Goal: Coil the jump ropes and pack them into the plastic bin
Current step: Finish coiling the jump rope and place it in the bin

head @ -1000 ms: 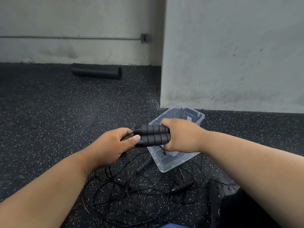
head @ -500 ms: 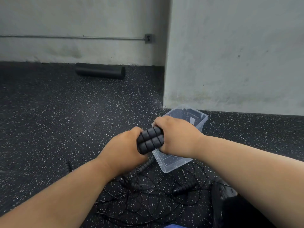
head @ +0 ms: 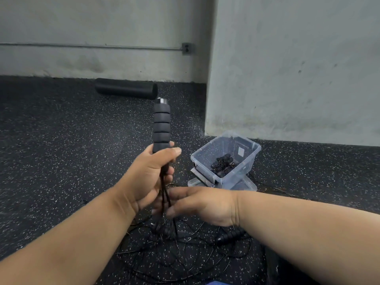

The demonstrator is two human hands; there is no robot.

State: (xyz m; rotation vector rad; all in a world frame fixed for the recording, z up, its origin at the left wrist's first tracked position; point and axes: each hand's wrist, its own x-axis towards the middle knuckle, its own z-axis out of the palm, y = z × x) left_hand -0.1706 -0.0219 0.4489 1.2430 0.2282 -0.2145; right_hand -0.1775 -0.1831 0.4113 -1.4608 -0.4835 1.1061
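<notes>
Fingers of my left hand point(head: 153, 177) wrap the upright handles point(head: 161, 125) at their lower end; my right hand point(head: 200, 204) reaches in below with fingers loosely extended at the cords point(head: 165, 199), though whether they pinch I cannot tell. I judge coiling is just starting, so next I must gather cord from the tangle point(head: 181, 249) on the near floor, with the bin point(head: 226, 159) to the right already holding one bundle, and the second handle hidden behind the first.

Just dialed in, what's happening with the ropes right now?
The left hand grips the jump rope handles upright, while the right hand works the cords hanging just below. More loose ropes lie tangled on the floor. One coiled rope sits in the plastic bin beyond.
</notes>
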